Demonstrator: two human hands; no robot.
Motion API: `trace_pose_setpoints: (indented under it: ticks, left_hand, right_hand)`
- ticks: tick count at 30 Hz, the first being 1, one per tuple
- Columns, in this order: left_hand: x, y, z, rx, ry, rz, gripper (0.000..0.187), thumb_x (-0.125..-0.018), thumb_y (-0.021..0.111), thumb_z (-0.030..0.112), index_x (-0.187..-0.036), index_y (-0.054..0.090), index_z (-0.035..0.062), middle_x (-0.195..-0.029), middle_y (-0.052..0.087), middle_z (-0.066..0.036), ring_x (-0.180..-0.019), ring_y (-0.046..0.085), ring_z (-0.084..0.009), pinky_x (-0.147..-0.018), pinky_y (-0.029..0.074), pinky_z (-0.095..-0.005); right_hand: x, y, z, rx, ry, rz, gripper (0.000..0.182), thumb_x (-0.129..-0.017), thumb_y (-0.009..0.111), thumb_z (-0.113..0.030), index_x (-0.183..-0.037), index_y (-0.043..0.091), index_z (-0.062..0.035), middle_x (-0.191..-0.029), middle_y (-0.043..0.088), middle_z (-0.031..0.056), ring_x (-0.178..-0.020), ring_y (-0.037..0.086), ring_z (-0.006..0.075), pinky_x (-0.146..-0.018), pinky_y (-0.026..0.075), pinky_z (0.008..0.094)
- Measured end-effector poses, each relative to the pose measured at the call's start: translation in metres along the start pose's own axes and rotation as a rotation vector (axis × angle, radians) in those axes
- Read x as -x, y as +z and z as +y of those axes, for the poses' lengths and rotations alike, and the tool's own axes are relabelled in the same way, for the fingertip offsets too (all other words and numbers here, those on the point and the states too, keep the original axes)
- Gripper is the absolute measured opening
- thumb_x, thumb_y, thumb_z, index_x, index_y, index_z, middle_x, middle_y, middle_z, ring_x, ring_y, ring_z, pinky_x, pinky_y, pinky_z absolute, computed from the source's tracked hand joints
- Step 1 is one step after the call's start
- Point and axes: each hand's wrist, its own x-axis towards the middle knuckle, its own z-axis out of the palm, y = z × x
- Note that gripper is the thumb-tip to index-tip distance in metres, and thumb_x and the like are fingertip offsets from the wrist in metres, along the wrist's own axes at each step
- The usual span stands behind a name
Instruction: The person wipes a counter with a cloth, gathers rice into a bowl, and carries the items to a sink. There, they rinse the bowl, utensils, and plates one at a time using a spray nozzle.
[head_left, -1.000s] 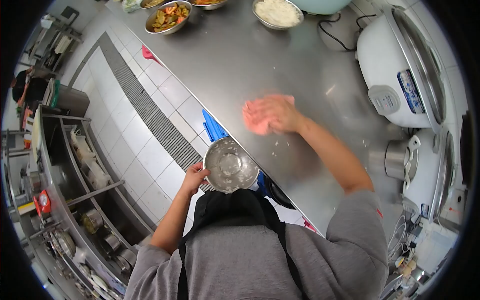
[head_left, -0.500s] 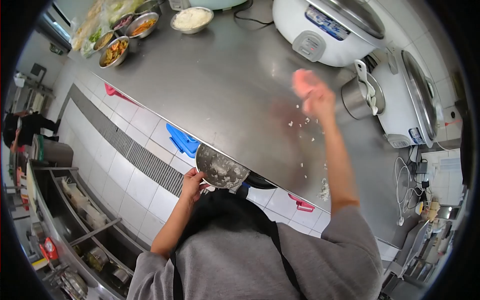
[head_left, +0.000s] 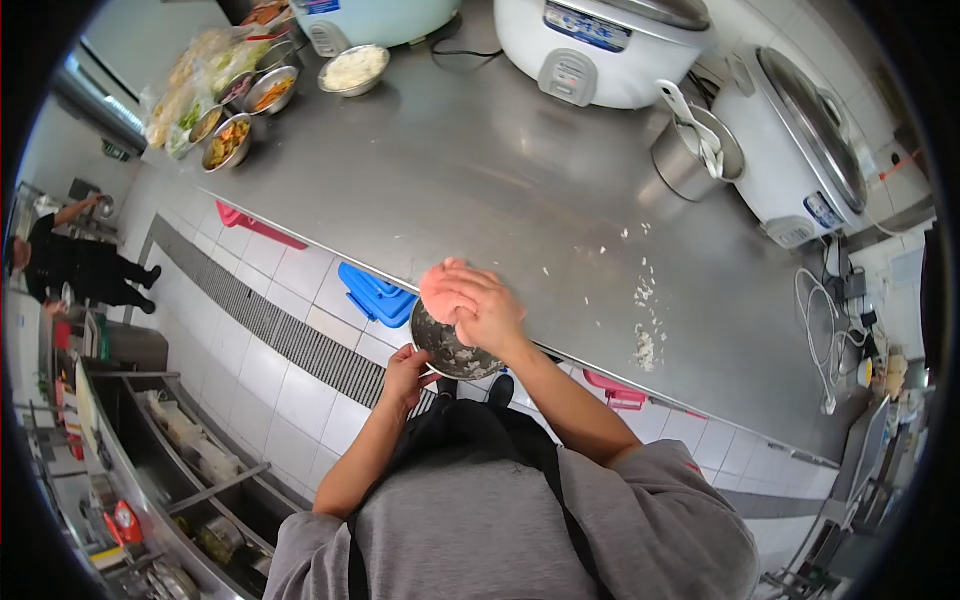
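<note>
My left hand grips the rim of a metal bowl just below the edge of the steel table. White rice grains cling to the bowl's inside. A pink cloth is under my right hand, whose fingers press it at the table edge, partly over the bowl. Farther right, scattered rice lies in a loose trail on the steel.
White rice cookers stand along the back, beside a metal pot holding white scoops. Bowls of food and a bowl of rice sit far left. A person in black stands across the aisle.
My right hand has swept the pink cloth from near the metal pot to the table edge above the bowl. My left hand keeps holding the bowl. The person across the aisle shows more fully.
</note>
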Motion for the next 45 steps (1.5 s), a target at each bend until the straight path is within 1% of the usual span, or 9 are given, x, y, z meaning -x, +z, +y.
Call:
trace_pose_setpoints:
  ticks: [10,12,15,19,25,27,30,33,45]
  left_hand:
    - [0.001,0.033,-0.022,-0.132,-0.022,-0.094,0.006,-0.07,0.052,0.003,-0.074,0.051,0.0068,-0.07,0.056,-0.002,-0.061,0.054,-0.0096,-0.052,0.049,-0.0232]
    - [-0.005,0.034,-0.028,-0.096,-0.047,-0.147,0.007,-0.07,0.052,0.003,-0.076,0.051,0.0068,-0.071,0.056,-0.002,-0.061,0.055,-0.0105,-0.053,0.049,-0.0243]
    - [-0.001,0.045,-0.026,-0.077,-0.013,-0.115,0.007,-0.071,0.052,0.004,-0.078,0.051,0.0071,-0.072,0.056,-0.003,-0.061,0.055,-0.0115,-0.055,0.049,-0.0256]
    - [-0.007,0.048,-0.023,-0.066,-0.007,-0.138,0.011,-0.071,0.051,0.003,-0.08,0.052,0.0073,-0.076,0.058,-0.004,-0.066,0.056,-0.013,-0.059,0.049,-0.0271]
    - [0.0,0.052,-0.027,-0.082,-0.021,-0.148,0.015,-0.07,0.052,0.002,-0.085,0.051,0.006,-0.082,0.058,-0.005,-0.07,0.057,-0.0167,-0.062,0.049,-0.0286]
    - [-0.001,0.051,-0.034,-0.116,-0.035,-0.178,0.014,-0.071,0.052,0.003,-0.085,0.051,0.0057,-0.081,0.058,-0.005,-0.071,0.057,-0.0165,-0.063,0.049,-0.0284]
    - [0.003,0.062,-0.042,-0.156,-0.055,-0.243,0.013,-0.071,0.052,0.004,-0.083,0.052,0.0059,-0.081,0.058,-0.005,-0.071,0.057,-0.015,-0.063,0.049,-0.0279]
    - [0.003,0.074,-0.053,-0.235,-0.107,-0.291,0.011,-0.071,0.052,0.004,-0.083,0.053,0.0061,-0.08,0.058,-0.004,-0.072,0.057,-0.0132,-0.065,0.048,-0.0282]
    - [0.007,0.101,-0.059,-0.281,-0.202,-0.337,0.014,-0.071,0.051,0.004,-0.084,0.053,0.0083,-0.082,0.058,-0.002,-0.075,0.056,-0.0117,-0.064,0.047,-0.0262]
  right_hand:
    - [0.036,-0.259,0.181,-0.042,0.93,0.441,0.025,-0.08,0.043,-0.014,-0.099,0.056,-0.004,-0.093,0.059,0.0093,-0.091,0.054,0.0167,-0.074,0.042,0.0272]
    - [0.053,-0.237,0.238,0.894,0.309,0.359,0.027,-0.076,0.045,-0.012,-0.1,0.055,-0.0054,-0.095,0.058,0.0113,-0.089,0.054,0.0219,-0.075,0.041,0.0311]
    - [0.027,-0.159,0.158,0.277,0.552,0.231,0.032,-0.075,0.046,-0.012,-0.106,0.051,-0.0065,-0.109,0.05,0.0131,-0.103,0.045,0.0267,-0.089,0.033,0.0343]
    - [0.042,-0.051,0.089,0.249,0.04,0.13,0.031,-0.068,0.052,-0.004,-0.098,0.057,-0.0106,-0.109,0.051,0.0085,-0.11,0.04,0.0242,-0.093,0.031,0.0342]
    - [0.045,-0.09,0.014,0.065,0.163,0.351,0.026,-0.071,0.046,-0.004,-0.093,0.058,-0.0092,-0.105,0.053,0.0105,-0.101,0.047,0.0268,-0.088,0.036,0.0347]
    - [0.064,-0.161,0.036,0.492,0.173,0.441,0.03,-0.071,0.046,-0.002,-0.1,0.054,-0.0063,-0.098,0.057,0.0102,-0.082,0.056,0.0242,-0.072,0.045,0.0316]
    - [0.115,-0.27,0.039,-0.083,0.927,0.55,0.018,-0.073,0.056,-0.014,-0.087,0.056,-0.0023,-0.075,0.055,0.0043,-0.06,0.05,0.0111,-0.049,0.04,0.025]
    - [0.218,-0.294,0.117,1.197,0.51,0.362,0.025,-0.075,0.051,-0.024,-0.086,0.055,-0.0011,-0.074,0.055,0.0151,-0.065,0.054,0.0271,-0.052,0.042,0.0348]
    - [0.143,-0.138,0.005,0.499,0.463,0.379,0.032,-0.07,0.056,-0.017,-0.098,0.051,-0.0037,-0.087,0.052,0.0156,-0.077,0.05,0.0341,-0.064,0.042,0.0388]
